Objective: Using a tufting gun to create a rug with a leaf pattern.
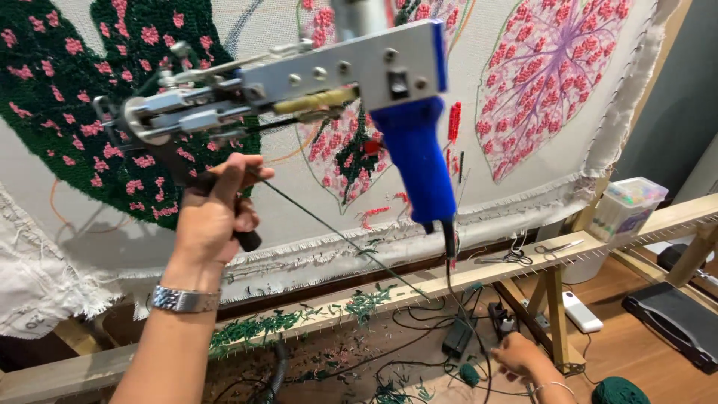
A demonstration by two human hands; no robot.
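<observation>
My left hand (pixel 213 217) grips the black front handle (pixel 247 239) of a silver tufting gun (pixel 336 75) and holds it up against the stretched cloth (pixel 523 172). Nothing holds the gun's blue rear grip (pixel 419 157). A dark green yarn strand (pixel 336 236) runs from the gun down toward the floor. The cloth carries a dark green tufted leaf with pink spots (pixel 67 90) and a pink leaf (pixel 553 67). My right hand (pixel 523 355) reaches down to the floor beside a small green yarn ball (pixel 469 374) and black cables; its fingers are curled and partly hidden.
The wooden frame rail (pixel 651 221) carries scissors (pixel 516 258) and a clear plastic box (pixel 628 202). Green yarn scraps lie along the lower rail. On the floor are a black power adapter (pixel 456 337), a white device (pixel 582 312) and a big green yarn ball (pixel 619 391).
</observation>
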